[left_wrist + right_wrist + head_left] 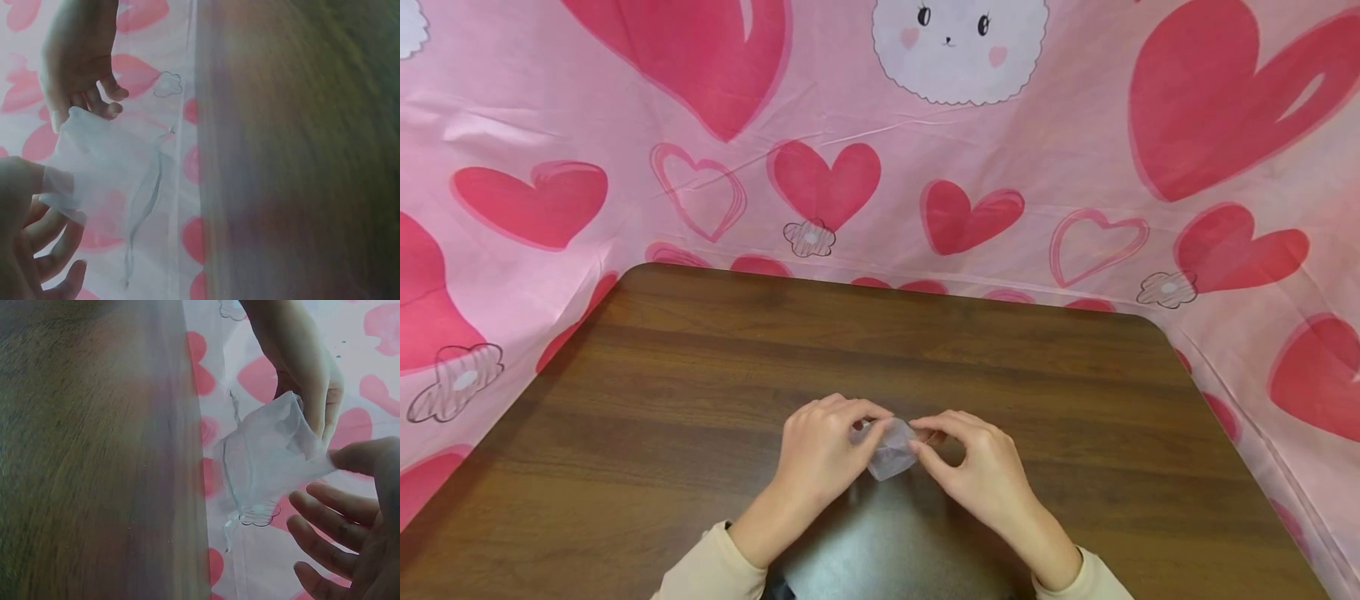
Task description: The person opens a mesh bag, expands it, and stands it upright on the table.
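A small sheer white drawstring pouch point(892, 451) is held between both hands, close over the table. My left hand point(824, 446) pinches one corner between thumb and fingers. At the opposite corner, my right hand point(981, 467) pinches the fabric the same way. In the left wrist view the pouch point(103, 165) looks see-through, and its thin ribbon cord hangs loose along one side. The right wrist view shows the pouch point(269, 450) stretched between the two hands, with the cord ends dangling. Behind the right thumb, the other fingers are spread.
The dark brown wooden table point(715, 367) has rounded far corners. A pink cloth point(895, 142) printed with hearts and flowers hangs round its back and sides. Light reflects off the tabletop near the front edge, between the forearms.
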`<state>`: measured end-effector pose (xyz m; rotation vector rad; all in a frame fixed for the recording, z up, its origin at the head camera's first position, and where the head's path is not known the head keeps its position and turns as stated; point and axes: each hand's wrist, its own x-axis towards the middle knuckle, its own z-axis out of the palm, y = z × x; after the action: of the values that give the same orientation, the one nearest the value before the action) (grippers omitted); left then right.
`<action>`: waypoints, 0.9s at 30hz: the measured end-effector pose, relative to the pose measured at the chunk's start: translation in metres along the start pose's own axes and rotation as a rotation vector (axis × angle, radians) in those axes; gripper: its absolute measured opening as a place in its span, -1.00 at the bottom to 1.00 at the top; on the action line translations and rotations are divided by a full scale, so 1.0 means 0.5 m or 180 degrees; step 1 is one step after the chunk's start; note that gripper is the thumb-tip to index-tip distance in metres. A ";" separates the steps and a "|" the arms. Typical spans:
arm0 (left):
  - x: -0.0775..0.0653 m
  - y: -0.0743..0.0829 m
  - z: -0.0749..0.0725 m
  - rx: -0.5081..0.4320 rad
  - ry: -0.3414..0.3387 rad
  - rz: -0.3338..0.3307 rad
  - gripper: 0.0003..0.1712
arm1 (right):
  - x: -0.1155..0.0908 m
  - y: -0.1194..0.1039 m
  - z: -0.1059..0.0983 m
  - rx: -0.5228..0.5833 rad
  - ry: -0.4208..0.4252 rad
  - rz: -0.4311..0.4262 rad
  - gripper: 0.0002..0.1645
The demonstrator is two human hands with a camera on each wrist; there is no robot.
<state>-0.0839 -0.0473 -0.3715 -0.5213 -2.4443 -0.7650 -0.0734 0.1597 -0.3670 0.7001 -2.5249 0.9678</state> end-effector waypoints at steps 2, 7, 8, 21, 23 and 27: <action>0.000 0.001 -0.001 -0.0030 0.0052 -0.0057 -0.89 | -0.001 -0.001 0.000 -0.0029 -0.0044 0.0017 -0.73; 0.001 0.002 -0.004 -0.0188 0.0098 -0.0161 -0.87 | -0.003 -0.001 0.001 -0.0129 -0.0066 0.0041 -0.62; 0.001 0.003 -0.004 -0.0235 0.0090 -0.0180 -0.87 | -0.003 0.000 0.001 -0.0145 -0.0053 0.0052 -0.63; -0.003 0.014 0.003 -0.0542 -0.0073 -0.0263 -0.87 | 0.001 -0.001 0.003 -0.0123 0.0045 0.0356 -0.72; -0.004 0.014 0.003 -0.0547 -0.0117 -0.0234 -0.88 | -0.001 -0.003 0.004 -0.0089 0.0000 0.0371 -0.72; -0.005 0.013 0.005 -0.0586 -0.0130 -0.0245 -0.88 | -0.002 -0.004 0.006 -0.0106 -0.0062 0.0401 -0.70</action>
<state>-0.0798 -0.0413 -0.3720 -0.5182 -2.4568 -1.0276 -0.0718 0.1564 -0.3686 0.5488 -2.6224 0.9619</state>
